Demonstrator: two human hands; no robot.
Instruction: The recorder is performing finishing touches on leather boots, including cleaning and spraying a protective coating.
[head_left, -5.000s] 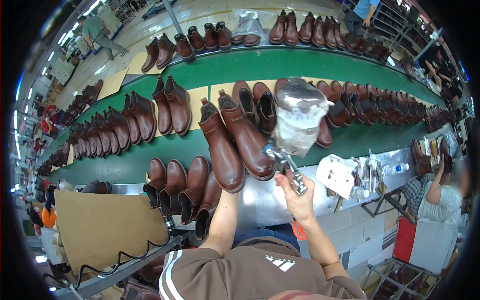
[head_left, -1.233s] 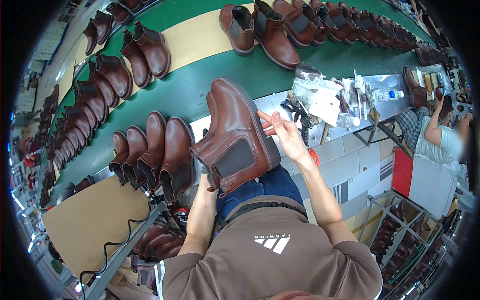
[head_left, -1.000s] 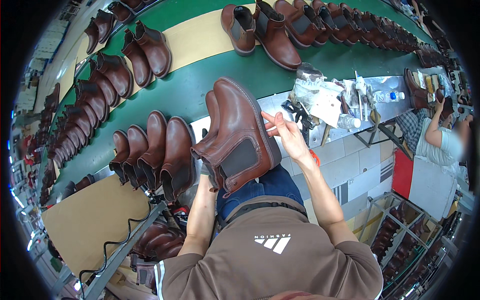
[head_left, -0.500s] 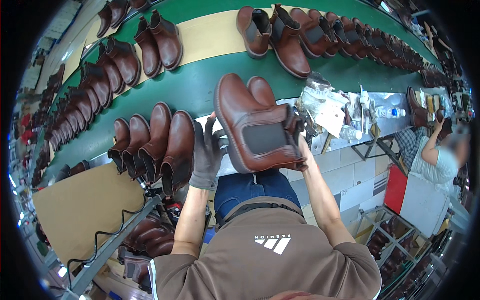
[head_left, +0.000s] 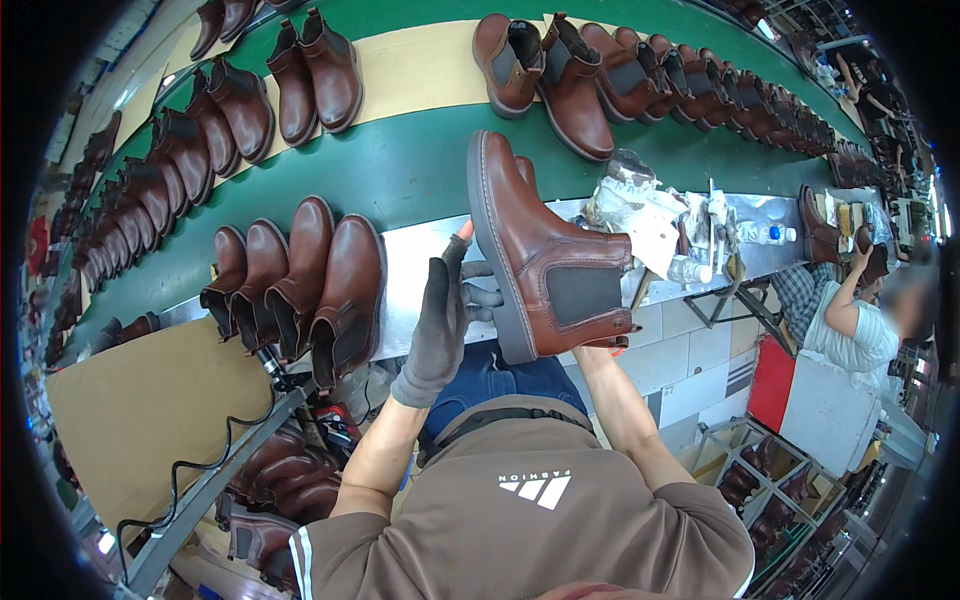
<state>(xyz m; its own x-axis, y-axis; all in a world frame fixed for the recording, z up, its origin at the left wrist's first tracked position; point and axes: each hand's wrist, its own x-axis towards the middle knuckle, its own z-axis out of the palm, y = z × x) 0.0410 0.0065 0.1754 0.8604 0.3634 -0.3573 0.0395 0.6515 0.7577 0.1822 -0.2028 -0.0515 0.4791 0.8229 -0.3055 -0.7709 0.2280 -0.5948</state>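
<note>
Two brown boots (head_left: pixel 545 250) held up over the near edge of the metal bench (head_left: pixel 405 295).
Left hand (head_left: pixel 442 325), gloved: fingers spread by near boot's sole, contact unclear. Right hand (head_left: pixel 594 362) mostly hidden behind boots, can't tell grip. Four boots (head_left: pixel 300 272) in row at left; two bottles (head_left: pixel 688 270) right.

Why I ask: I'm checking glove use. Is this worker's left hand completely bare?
No, the left hand wears a grey glove that reaches down to the wrist.
</note>
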